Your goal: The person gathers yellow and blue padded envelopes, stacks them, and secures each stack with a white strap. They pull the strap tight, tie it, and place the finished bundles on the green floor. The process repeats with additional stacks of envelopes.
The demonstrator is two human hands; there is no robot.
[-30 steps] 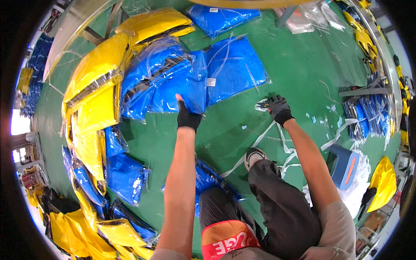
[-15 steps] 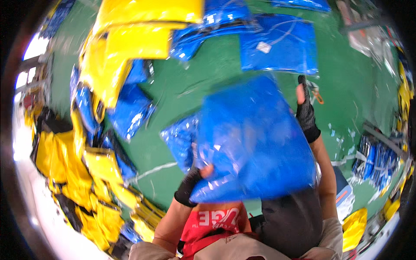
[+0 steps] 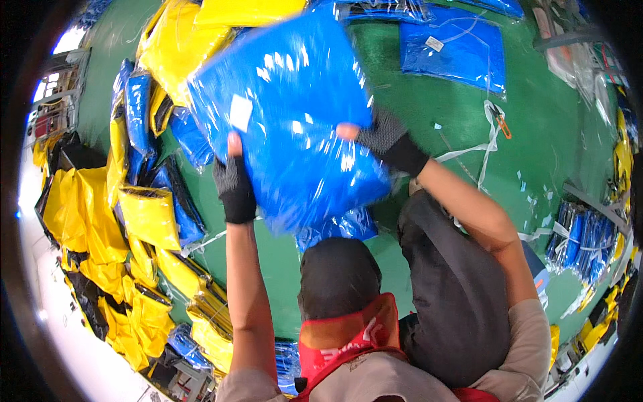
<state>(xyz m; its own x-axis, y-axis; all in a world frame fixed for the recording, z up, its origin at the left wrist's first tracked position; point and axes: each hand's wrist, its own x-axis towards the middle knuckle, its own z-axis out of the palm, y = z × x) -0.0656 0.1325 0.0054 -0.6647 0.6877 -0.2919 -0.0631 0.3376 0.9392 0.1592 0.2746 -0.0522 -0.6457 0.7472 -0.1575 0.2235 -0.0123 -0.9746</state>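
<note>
With the left hand [image 3: 234,182], grasping the blue package [image 3: 288,74] at its lower left edge, thumb laid on the face just below a white label [image 3: 240,112], other fingers partly hidden. With the right hand [image 3: 388,139], grasping the same package at its right edge, thumb on the face and pointing toward the left hand. Covered on both hands by dark gloves with bare thumb tips. Held up above the green floor [image 3: 429,100] by this two-handed grip: the package, wrapped in clear glossy film, tilted, slightly blurred at its lower edge. Just below the package and partly hidden by it: a smaller blue bag [image 3: 338,229]. Nearer the body than the package: dark trousers [image 3: 462,301] and a red cloth [image 3: 351,328]. Overlapped in view by the package's upper left side: yellow packages [image 3: 175,57]. Beyond the package to the right, well apart: a flat blue bag [image 3: 455,53]. To the right of the package, on the floor: a white strap [image 3: 483,157], with a small orange item [image 3: 503,126] beside it. Farther right of the package: tied blue bundles [image 3: 581,233]. Well left of the package: heaped yellow sheets [image 3: 84,208].
</note>
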